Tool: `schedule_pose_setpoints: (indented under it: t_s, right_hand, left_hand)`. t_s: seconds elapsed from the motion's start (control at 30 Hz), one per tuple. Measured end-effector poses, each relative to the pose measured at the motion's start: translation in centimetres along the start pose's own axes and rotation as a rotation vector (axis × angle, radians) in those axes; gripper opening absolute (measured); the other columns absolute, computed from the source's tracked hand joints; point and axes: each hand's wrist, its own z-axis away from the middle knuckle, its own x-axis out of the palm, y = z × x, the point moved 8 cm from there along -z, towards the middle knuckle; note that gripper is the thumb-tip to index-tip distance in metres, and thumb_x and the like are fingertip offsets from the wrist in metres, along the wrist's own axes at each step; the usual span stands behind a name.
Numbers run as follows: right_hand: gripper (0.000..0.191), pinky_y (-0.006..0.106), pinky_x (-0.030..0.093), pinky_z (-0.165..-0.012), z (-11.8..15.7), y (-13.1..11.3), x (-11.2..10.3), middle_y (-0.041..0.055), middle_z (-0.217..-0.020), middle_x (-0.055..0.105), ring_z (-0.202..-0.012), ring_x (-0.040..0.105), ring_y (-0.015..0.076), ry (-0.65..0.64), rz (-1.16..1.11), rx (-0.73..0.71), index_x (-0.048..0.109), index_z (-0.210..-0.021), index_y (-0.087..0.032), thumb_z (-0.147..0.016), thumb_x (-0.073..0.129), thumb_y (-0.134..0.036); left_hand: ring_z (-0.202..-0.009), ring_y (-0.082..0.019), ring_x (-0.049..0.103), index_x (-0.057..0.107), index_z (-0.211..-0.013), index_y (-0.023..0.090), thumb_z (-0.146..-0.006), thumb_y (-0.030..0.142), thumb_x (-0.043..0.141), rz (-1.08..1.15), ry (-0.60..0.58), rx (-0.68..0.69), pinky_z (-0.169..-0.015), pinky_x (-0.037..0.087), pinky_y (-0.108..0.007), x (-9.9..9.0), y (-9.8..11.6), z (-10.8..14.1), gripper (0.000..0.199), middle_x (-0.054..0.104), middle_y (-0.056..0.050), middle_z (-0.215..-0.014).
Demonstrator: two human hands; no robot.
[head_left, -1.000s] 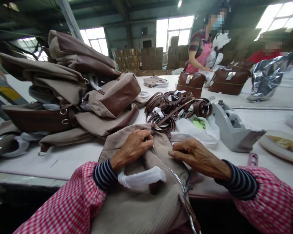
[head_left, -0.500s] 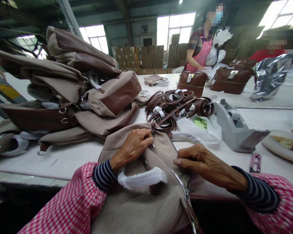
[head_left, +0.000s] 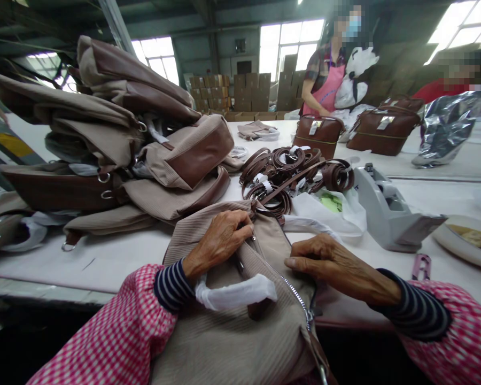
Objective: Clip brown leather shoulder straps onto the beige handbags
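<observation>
A beige ribbed bag (head_left: 224, 342) with brown trim lies at the table's front edge, its top zipper (head_left: 288, 286) undone. My left hand (head_left: 223, 238) is closed on the bag's edge beside the zipper, near its far end. On the opposite side of the opening, my right hand (head_left: 324, 262) pinches the other edge between thumb and curled fingers. Between my wrists lies a bag handle (head_left: 236, 293) wrapped in white paper. The zipper's slider sits at the near end, close to a metal ring. The inside of the bag is mostly hidden.
Similar bags are piled (head_left: 184, 149) at the left. Coiled brown straps (head_left: 272, 182) lie beyond my bag. To the right are a grey tape dispenser (head_left: 393, 214), a pink cutter (head_left: 420, 266) and a bowl (head_left: 468, 243). A co-worker (head_left: 328, 80) stands behind finished brown bags (head_left: 318, 136).
Both hands keep their grip on the bag with almost no movement. The view has shifted slightly. Across the table, the co-worker's body has moved a little to the left.
</observation>
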Motion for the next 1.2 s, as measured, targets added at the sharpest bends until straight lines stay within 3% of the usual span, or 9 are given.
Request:
schedule_pose_setpoints:
  t_s: [0.23,0.4,0.5,0.57,0.67,0.87,1.0,1.2]
  right_hand:
    - [0.047,0.028,0.023,-0.051,-0.8,0.8,-0.2,-0.0052,-0.062,0.031,-0.055,0.03,0.0098,0.007,0.052,0.028,0.036,-0.063,-0.021,-0.097,0.057,-0.047]
    - [0.04,0.03,0.023,-0.059,-1.5,-0.7,-0.9,-0.0029,-0.061,0.042,-0.058,0.039,0.0115,0.09,0.549,-0.031,0.047,-0.064,-0.019,-0.098,0.058,-0.038]
    - [0.02,0.031,0.023,-0.063,-2.1,-2.1,-0.8,0.0,-0.069,0.057,-0.066,0.05,0.0156,0.11,0.832,-0.055,0.065,-0.086,-0.02,-0.097,0.063,-0.037]
    - [0.018,0.031,0.025,-0.065,-2.8,-2.7,-0.4,0.0013,-0.073,0.062,-0.072,0.056,0.0187,0.111,0.876,-0.083,0.068,-0.104,-0.021,-0.097,0.065,-0.037]
    - [0.02,0.029,0.028,-0.067,-4.4,-2.9,0.3,0.0016,-0.077,0.064,-0.073,0.057,0.0186,0.13,0.768,-0.133,0.068,-0.11,-0.019,-0.097,0.066,-0.034]
    - [0.006,0.026,0.036,-0.067,-6.5,-1.3,0.7,0.0005,-0.08,0.067,-0.073,0.057,0.0148,0.293,0.365,-0.201,0.07,-0.092,-0.015,-0.087,0.073,-0.016]
    - [0.002,0.026,0.036,-0.067,-6.4,-0.6,1.0,-0.0009,-0.077,0.066,-0.072,0.057,0.0144,0.358,0.312,-0.223,0.07,-0.086,-0.016,-0.086,0.071,-0.014]
    - [0.011,0.025,0.034,-0.062,-6.3,-0.2,1.1,-0.0039,-0.066,0.058,-0.063,0.053,0.0114,0.454,0.224,-0.272,0.063,-0.072,-0.017,-0.082,0.065,-0.012]
  left_hand:
    - [-0.086,-0.021,0.06,0.066,-0.082,0.017,-0.095,0.02,0.059,0.005,-0.002,0.029,-0.078,0.041,-0.036,0.1,-0.3,0.1,0.015,0.07,-0.003,-0.088]
    - [-0.087,-0.021,0.058,0.066,-0.082,0.017,-0.094,0.018,0.057,-0.006,-0.015,0.044,-0.079,0.041,-0.036,0.3,-0.3,0.1,0.015,0.069,-0.003,-0.089]
    - [-0.087,-0.021,0.057,0.067,-0.083,0.017,-0.094,0.018,0.058,-0.016,0.0,0.05,-0.079,0.041,-0.037,0.3,-0.3,0.1,0.014,0.068,-0.002,-0.088]
    - [-0.087,-0.021,0.057,0.067,-0.083,0.018,-0.094,0.018,0.06,-0.02,0.011,0.052,-0.078,0.04,-0.037,0.4,-0.4,0.1,0.013,0.067,-0.002,-0.087]
    - [-0.087,-0.021,0.057,0.066,-0.083,0.018,-0.095,0.02,0.059,-0.024,0.024,0.059,-0.079,0.041,-0.038,0.5,-0.5,0.1,0.014,0.067,-0.002,-0.088]
    - [-0.089,-0.021,0.056,0.066,-0.082,0.019,-0.094,0.018,0.057,-0.014,0.008,0.069,-0.079,0.041,-0.038,0.5,-0.6,0.3,0.015,0.067,-0.002,-0.088]
    - [-0.091,-0.021,0.055,0.065,-0.081,0.019,-0.094,0.017,0.055,-0.037,-0.025,0.081,-0.082,0.041,-0.038,0.6,-0.2,0.3,0.016,0.066,-0.002,-0.09]
    - [-0.1,-0.023,0.055,0.065,-0.093,0.021,-0.092,0.016,0.053,-0.136,-0.091,0.103,-0.089,0.044,-0.04,0.8,-0.2,0.7,0.013,0.067,-0.003,-0.101]
